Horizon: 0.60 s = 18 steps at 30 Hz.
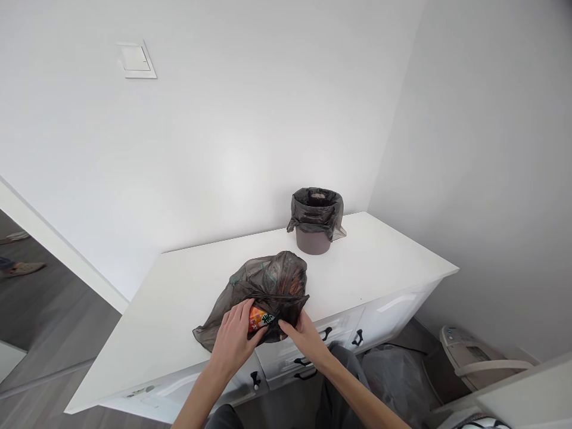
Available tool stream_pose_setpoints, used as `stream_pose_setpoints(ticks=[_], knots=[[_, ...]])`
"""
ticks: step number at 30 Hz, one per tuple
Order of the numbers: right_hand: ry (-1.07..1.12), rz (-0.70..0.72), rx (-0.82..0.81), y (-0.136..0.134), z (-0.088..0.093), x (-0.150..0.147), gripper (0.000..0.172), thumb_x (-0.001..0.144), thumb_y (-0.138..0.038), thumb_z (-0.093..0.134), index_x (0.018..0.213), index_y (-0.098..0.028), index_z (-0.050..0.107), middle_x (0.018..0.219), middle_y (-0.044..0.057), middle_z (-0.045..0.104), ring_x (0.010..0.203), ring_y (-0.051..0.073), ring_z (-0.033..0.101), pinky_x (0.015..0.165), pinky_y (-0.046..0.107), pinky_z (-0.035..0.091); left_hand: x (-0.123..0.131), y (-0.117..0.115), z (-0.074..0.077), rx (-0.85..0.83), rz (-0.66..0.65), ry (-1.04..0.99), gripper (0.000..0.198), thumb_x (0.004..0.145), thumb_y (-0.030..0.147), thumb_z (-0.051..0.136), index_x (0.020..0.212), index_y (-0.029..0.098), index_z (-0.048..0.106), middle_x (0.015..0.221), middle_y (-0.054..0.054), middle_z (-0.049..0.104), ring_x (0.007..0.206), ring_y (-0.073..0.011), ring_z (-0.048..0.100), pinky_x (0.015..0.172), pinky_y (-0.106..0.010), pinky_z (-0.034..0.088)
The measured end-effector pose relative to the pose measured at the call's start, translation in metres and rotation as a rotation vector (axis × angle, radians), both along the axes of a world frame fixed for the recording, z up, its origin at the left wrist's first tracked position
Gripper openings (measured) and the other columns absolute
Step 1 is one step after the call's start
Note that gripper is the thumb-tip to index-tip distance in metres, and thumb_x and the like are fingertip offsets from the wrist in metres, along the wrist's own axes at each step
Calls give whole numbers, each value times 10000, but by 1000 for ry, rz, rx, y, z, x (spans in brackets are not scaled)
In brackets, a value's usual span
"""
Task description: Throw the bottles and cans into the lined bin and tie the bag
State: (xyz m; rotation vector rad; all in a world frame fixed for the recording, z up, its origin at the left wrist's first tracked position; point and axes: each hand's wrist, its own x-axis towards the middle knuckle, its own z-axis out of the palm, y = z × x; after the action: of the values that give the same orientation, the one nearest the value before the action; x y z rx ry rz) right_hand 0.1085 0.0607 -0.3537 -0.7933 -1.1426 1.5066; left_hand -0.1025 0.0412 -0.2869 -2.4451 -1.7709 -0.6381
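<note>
A dark, see-through garbage bag (268, 275) with mixed contents lies on the white cabinet top in front of me. My left hand (236, 333) is at the bag's near side, its fingers and thumb closed around an orange printed packet (258, 318) at the mouth of the bag. The packet's right end is covered by the dark plastic. My right hand (307, 341) pinches the bag's edge to the right of the packet, its fingertips partly hidden by the plastic.
A small brown bin (313, 243) lined with a dark bag (318, 215) stands behind, near the wall. The white cabinet (357, 268) has black handles. At the lower right on the floor are a beige appliance (473, 351) and a clear plastic bag (395, 378).
</note>
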Motion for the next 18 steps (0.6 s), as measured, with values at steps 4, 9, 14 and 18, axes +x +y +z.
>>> stream_pose_setpoints(ticks=[4, 9, 14, 18], knots=[[-16, 19, -13, 13, -2, -1, 446, 832, -486, 764, 1139, -239, 555, 927, 28, 680, 683, 189, 656, 623, 367, 602, -4, 7, -16, -46, 19, 23, 561, 940, 427, 636, 1443, 222, 500, 1349, -126, 662, 1184, -311, 651, 1005, -464, 494], [37, 147, 2, 28, -4, 3, 430, 859, -497, 753, 1109, -253, 502, 859, -28, 629, 562, 134, 598, 572, 345, 586, -39, 0, -25, -52, 91, 2, 652, 926, 586, 633, 1480, 272, 498, 1378, -119, 656, 1171, -322, 657, 970, -455, 512], [-35, 181, 66, 47, 2, 12, 350, 893, -472, 730, 1054, -250, 513, 919, -17, 645, 603, 110, 578, 590, 300, 554, -89, -24, -4, -222, 117, -193, 749, 879, 605, 678, 1545, 357, 443, 1448, -71, 635, 1227, -318, 657, 961, -406, 564], [-48, 178, 92, 63, 3, 19, 323, 912, -470, 713, 1053, -241, 535, 927, -11, 630, 631, 112, 567, 602, 294, 543, -116, -44, 17, -368, 269, -567, 762, 816, 616, 735, 1488, 323, 528, 1355, -67, 701, 1164, -331, 702, 903, -379, 613]])
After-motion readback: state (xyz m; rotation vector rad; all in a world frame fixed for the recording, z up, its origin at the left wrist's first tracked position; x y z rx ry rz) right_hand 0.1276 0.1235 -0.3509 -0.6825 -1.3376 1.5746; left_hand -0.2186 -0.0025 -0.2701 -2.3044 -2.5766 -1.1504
